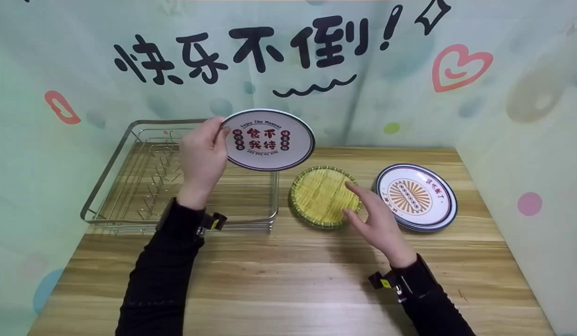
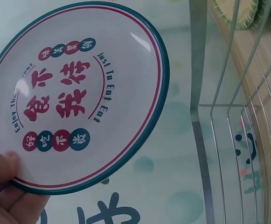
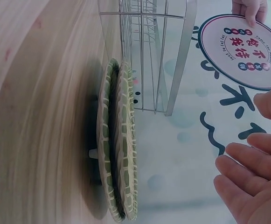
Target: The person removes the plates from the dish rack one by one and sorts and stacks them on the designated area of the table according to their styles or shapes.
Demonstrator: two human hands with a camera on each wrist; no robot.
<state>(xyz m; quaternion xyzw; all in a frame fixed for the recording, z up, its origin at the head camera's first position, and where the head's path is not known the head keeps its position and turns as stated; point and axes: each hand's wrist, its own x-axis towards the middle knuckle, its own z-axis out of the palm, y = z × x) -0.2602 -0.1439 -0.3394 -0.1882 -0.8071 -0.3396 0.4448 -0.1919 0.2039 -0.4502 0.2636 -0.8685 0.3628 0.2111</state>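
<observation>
My left hand (image 1: 203,156) grips a white oval plate (image 1: 270,142) by its left edge, thumb on the printed face. The plate has a dark rim and red lettering, and it is held up tilted over the right side of the wire dish rack (image 1: 274,200). In the left wrist view the rim of the plate (image 2: 140,135) looks teal with a red line inside. My right hand (image 1: 375,221) hovers above the right edge of a round woven bamboo mat (image 1: 321,196), its fingers spread and holding nothing. The right wrist view shows two such mats (image 3: 126,140) stacked.
Right of the mats lies a stack of white oval plates (image 1: 417,198) with blue rims and a sunburst print. The metal rack has upright wire dividers on its left side. A printed cloth backdrop (image 1: 354,116) rises behind the wooden table (image 1: 288,289) and along both sides.
</observation>
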